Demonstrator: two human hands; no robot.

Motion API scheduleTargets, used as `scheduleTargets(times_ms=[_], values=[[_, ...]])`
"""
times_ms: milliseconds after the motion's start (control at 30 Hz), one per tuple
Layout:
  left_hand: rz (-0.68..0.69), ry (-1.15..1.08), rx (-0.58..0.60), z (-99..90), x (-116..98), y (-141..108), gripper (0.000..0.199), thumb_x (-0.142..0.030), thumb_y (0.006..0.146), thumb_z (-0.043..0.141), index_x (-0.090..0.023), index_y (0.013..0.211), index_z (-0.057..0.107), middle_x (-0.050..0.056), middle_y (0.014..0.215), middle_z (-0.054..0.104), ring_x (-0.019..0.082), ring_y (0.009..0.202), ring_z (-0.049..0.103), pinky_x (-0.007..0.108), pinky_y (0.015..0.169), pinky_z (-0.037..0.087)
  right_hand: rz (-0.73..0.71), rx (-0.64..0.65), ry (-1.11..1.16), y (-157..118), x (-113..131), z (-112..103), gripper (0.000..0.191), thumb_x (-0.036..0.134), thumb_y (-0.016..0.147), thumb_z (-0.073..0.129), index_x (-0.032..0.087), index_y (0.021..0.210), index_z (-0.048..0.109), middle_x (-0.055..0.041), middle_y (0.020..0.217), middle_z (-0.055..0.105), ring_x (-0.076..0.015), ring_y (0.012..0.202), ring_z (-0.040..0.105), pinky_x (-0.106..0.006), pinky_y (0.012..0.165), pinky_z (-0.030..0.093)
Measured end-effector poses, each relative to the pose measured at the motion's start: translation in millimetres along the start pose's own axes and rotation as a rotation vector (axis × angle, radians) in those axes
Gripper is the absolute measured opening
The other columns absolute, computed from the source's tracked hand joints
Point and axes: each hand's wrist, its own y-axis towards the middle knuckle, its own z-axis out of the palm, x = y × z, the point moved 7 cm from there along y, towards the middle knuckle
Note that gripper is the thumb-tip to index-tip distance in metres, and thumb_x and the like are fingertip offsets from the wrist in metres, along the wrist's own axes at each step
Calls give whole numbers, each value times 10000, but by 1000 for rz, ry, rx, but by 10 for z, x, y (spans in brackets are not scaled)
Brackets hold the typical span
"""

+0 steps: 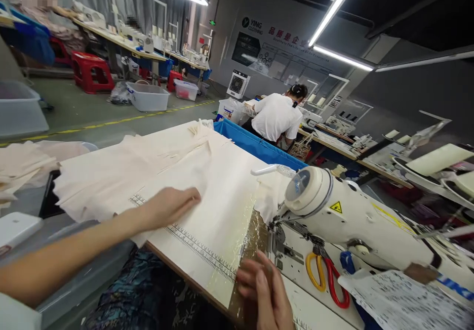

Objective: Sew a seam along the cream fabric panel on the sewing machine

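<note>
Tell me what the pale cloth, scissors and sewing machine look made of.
Pale cloth: thin, matte fabric, judging by limp, wavy edges; fibre unclear.
Scissors: handles probably plastic-covered, smooth and brightly yellow and red.
Sewing machine: likely painted metal, its cream body softly glossy.

Lit brightly from tubes (pixel 334 9) at 1 and 11 o'clock; falls off to near-black on ceiling (pixel 418 4) at 2. Glares off board (pixel 231 182) near centre; sinks into shadow beneath at 7. Motion-smeared on left hand (pixel 172 207) at 8, right hand (pixel 268 290) near 6. Stretched at spools (pixel 440 159), 3 o'clock. Pixelated around 10.
</note>
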Motion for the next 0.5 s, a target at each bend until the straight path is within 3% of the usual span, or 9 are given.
scheduleTargets(times_ms=[67, 133, 200, 267, 367, 433, 500], values=[[203, 40, 132, 283, -554, -13, 208, -242, 1024, 349, -214, 1017, 554, -5, 706, 653, 182, 595, 631, 267, 552, 396, 77, 136, 52, 55, 162, 317, 733, 724, 848, 659, 212, 1367, 576, -132, 1256, 681, -256, 1007, 725, -326, 815, 620], [492, 179, 200, 539, -1158, -161, 89, -145, 942, 500, -198, 900, 557, 23, 775, 673, 181, 579, 617, 274, 497, 368, 133, 250, 76, 133, 255, 522, 802, 747, 779, 714, 212, 1361, 578, -131, 1227, 689, -243, 971, 726, -353, 861, 604], [710, 228, 221, 730, -1613, -395, 112, -110, 831, 629, -186, 821, 547, 58, 811, 675, 204, 632, 619, 289, 482, 374, 139, 320, 105, 175, 284, 596, 776, 731, 744, 757, 190, 1282, 614, -97, 1036, 731, -203, 820, 725, -320, 779, 599], [863, 102, 302, 830, -1871, -636, 195, -83, 763, 679, -187, 747, 515, 27, 701, 635, 171, 555, 554, 291, 449, 362, 111, 318, 143, 141, 256, 532, 677, 691, 761, 772, 170, 1175, 646, -29, 799, 698, -149, 645, 669, -255, 645, 564], [948, -269, 466, 722, -1891, -765, 221, -89, 783, 680, -191, 713, 497, -12, 631, 590, 135, 531, 519, 276, 468, 387, 106, 214, 205, -78, 134, 244, 553, 623, 787, 793, 171, 1079, 667, 38, 615, 593, -94, 481, 548, -191, 512, 473], [807, -477, 438, 546, -1654, -524, 114, -138, 904, 594, -197, 815, 555, 3, 743, 642, 141, 656, 591, 248, 571, 442, 177, 126, 249, -302, 23, 23, 532, 606, 775, 811, 175, 1058, 678, 43, 580, 571, -84, 429, 512, -181, 469, 429], [560, -529, 293, 425, -1255, -133, 204, -208, 1027, 403, -199, 925, 579, 36, 850, 652, 146, 747, 610, 235, 674, 478, 278, 40, 256, -526, -80, -150, 569, 627, 729, 837, 171, 1038, 696, 41, 577, 557, -75, 392, 477, -181, 435, 393]])
